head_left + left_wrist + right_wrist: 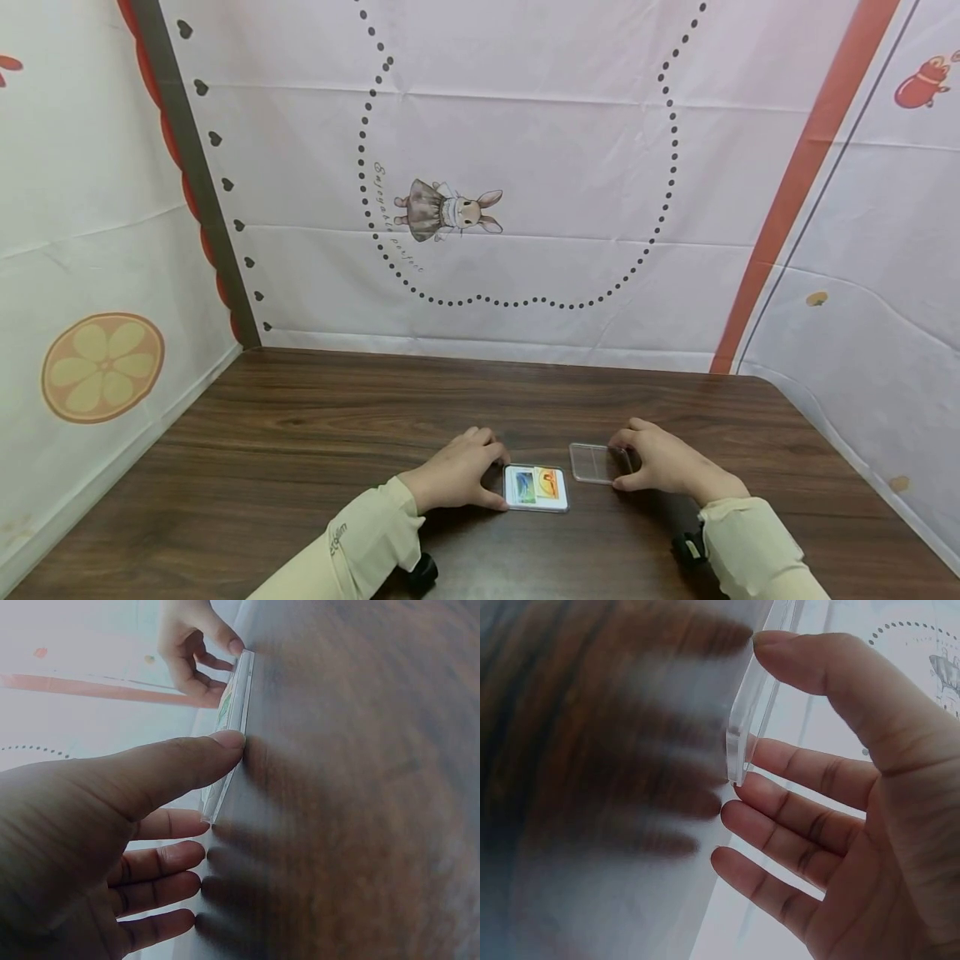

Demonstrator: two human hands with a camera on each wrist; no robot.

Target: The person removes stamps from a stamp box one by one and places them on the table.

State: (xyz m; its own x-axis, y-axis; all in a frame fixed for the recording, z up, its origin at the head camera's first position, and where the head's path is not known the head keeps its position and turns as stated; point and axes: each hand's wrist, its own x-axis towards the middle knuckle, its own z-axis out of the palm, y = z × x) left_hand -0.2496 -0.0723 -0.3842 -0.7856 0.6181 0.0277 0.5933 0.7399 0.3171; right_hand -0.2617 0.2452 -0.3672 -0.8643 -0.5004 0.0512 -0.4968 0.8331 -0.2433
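Card case [536, 488] pinched by the left hand [459, 472], clear cover [589, 463] apparently by the right hand [663, 460] — likely positioning; next needs level alignment.

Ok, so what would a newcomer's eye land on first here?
Likely the bright card case, held by the left hand on the dark table. Next, the clear case to its right, held by the right hand, then the sideways rabbit on the backdrop behind.

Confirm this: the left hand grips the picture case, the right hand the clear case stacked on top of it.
Not stacked: the head view shows the clear case beside the picture case, with a gap between. The left hand does grip the picture case, the right hand the clear one.
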